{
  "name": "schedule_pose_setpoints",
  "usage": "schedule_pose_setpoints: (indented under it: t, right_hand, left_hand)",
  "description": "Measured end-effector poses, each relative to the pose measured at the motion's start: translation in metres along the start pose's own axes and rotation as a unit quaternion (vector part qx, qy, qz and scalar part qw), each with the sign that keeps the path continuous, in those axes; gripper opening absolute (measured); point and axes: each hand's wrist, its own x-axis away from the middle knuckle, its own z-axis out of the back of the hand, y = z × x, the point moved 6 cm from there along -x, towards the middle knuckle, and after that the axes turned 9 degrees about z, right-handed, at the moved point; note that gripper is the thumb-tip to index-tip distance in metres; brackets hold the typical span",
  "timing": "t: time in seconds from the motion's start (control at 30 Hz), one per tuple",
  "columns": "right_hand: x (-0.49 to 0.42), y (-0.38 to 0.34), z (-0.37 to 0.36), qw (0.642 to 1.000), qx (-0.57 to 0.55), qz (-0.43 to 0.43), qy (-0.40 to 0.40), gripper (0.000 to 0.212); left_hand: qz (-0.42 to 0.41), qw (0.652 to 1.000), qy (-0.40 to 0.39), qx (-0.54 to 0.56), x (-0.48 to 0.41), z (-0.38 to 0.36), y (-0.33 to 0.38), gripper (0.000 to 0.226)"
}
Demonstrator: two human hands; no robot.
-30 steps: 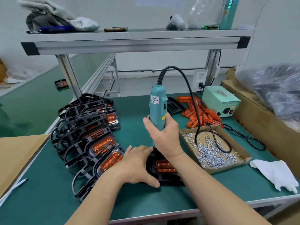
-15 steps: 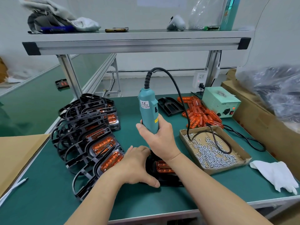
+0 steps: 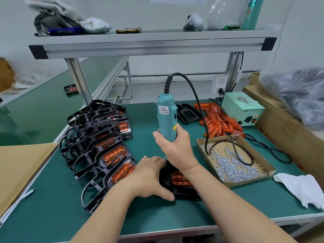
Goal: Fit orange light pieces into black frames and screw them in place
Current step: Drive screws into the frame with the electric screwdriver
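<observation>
The right hand (image 3: 175,148) grips the teal screwdriver (image 3: 166,120) upright over the black frame (image 3: 184,193) at the near middle of the counter (image 3: 52,199). The left hand (image 3: 149,178) holds this frame, with its orange light piece (image 3: 180,179) inside.

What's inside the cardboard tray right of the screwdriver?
Loose silver screws cover much of the cardboard tray, thickest toward its near side. A loop of the black cord from the screwdriver lies across them. Anything beneath the cord and the pile is hidden.
</observation>
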Motion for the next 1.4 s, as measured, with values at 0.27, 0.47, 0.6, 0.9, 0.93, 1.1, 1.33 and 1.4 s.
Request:
schedule_pose_setpoints:
  t: [0.27, 0.47, 0.6, 0.9, 0.93, 1.1, 1.33, 1.4]
  right_hand:
    - [-0.012, -0.030, 0.015, 0.998, -0.036, 0.028, 0.031, 0.021]
    - [-0.041, -0.021, 0.087, 0.986, -0.087, -0.029, 0.139, 0.023]
    - [-0.039, 0.034, 0.146, 0.959, -0.062, -0.172, 0.216, 0.035]
    - [0.005, 0.104, 0.191, 0.904, 0.177, -0.309, 0.235, 0.055]
    - [0.004, 0.101, 0.191, 0.905, 0.208, -0.298, 0.221, 0.058]
    - [0.007, 0.087, 0.188, 0.895, 0.360, -0.209, 0.163, 0.068]
    - [0.012, 0.076, 0.188, 0.886, 0.395, -0.161, 0.183, 0.049]
    - [0.013, 0.073, 0.189, 0.885, 0.398, -0.148, 0.190, 0.046]
  left_hand:
    - [0.012, 0.999, -0.016, -0.026, 0.000, -0.001, -0.002, 0.113]
    - [0.015, 0.999, -0.028, -0.032, -0.001, -0.003, -0.003, 0.127]
    - [0.014, 0.999, -0.031, -0.036, -0.003, -0.004, -0.004, 0.128]
    - [0.022, 0.997, 0.012, -0.067, -0.012, -0.007, -0.001, 0.128]
    - [0.025, 0.997, 0.017, -0.071, -0.013, -0.008, -0.001, 0.128]
    - [0.046, 0.994, 0.041, -0.090, -0.014, -0.009, 0.001, 0.134]
    - [0.040, 0.995, 0.056, -0.073, -0.015, -0.014, 0.012, 0.139]
    - [0.029, 0.995, 0.054, -0.078, -0.017, -0.015, 0.018, 0.135]
